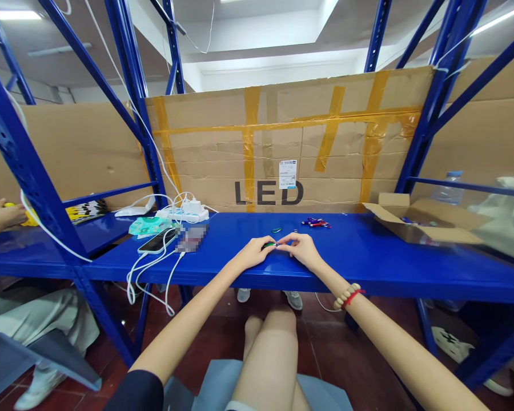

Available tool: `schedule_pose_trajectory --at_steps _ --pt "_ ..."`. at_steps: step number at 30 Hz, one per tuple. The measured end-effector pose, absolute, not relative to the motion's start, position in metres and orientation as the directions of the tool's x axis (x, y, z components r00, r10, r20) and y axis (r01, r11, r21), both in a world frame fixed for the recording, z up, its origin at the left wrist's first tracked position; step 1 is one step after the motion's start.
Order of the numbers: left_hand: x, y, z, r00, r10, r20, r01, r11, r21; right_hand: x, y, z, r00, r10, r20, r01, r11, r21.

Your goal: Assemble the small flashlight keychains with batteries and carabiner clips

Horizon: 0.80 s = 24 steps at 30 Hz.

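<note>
Over the front of the blue table (223, 228), my left hand (256, 253) is closed on a small green object (269, 245) with a silvery end. My right hand (302, 250) meets it from the other side, thumb and finger pinching at that end. The fingers cover most of the piece, so its kind is unclear. Just beyond the fingers lies a small green clip-like ring (276, 230). A tiny metallic bit (295, 231) rests behind my right hand. Farther back is a little pile of red, blue and purple metallic pieces (316, 223).
To the left lie a phone (157, 241), white cables (132, 279), a power strip (188, 212) and a teal packet (147, 226). An open cardboard box (428, 228) stands right. Cardboard (214, 160) walls the back between blue posts. Another person's hand (4, 217) shows far left.
</note>
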State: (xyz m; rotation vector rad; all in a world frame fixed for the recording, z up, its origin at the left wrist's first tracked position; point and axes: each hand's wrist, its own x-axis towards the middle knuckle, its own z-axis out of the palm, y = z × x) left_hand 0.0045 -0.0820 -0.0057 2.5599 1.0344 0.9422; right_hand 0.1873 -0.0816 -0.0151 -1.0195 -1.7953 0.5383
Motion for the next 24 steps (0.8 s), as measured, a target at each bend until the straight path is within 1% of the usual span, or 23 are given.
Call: schedule_pose_trajectory --at_steps 3,6,10,14,17,24 --pt "0.0040 -0.0812 -0.0066 0.560 0.683 0.469 0.535 -0.731 0.424 0.1871 -0.0828 -0.0147 -0.182 0.811 0.556 0.427 0.574 -0.699" --pt "0.0031 -0.0806 -0.0067 0.574 0.689 0.442 0.535 -0.724 0.435 0.1869 -0.0839 -0.0147 -0.192 0.773 0.605 0.473 0.613 -0.633" --pt "0.0019 -0.0813 -0.0053 0.596 0.693 0.405 0.538 -0.720 0.438 0.1870 -0.0860 -0.0140 -0.220 0.742 0.633 0.528 0.637 -0.562" --pt "0.0014 -0.0824 -0.0044 0.603 0.690 0.401 0.527 -0.721 0.449 0.1863 -0.0898 -0.0116 -0.226 0.706 0.671 0.571 0.655 -0.496" --pt "0.0014 -0.0822 -0.0045 0.591 0.690 0.417 0.527 -0.722 0.447 0.1851 -0.0911 -0.0103 -0.220 0.700 0.679 0.579 0.654 -0.487" --pt "0.0029 -0.0824 -0.0041 0.566 0.700 0.437 0.544 -0.714 0.441 0.1841 -0.0904 -0.0099 -0.214 0.716 0.664 0.565 0.645 -0.514"
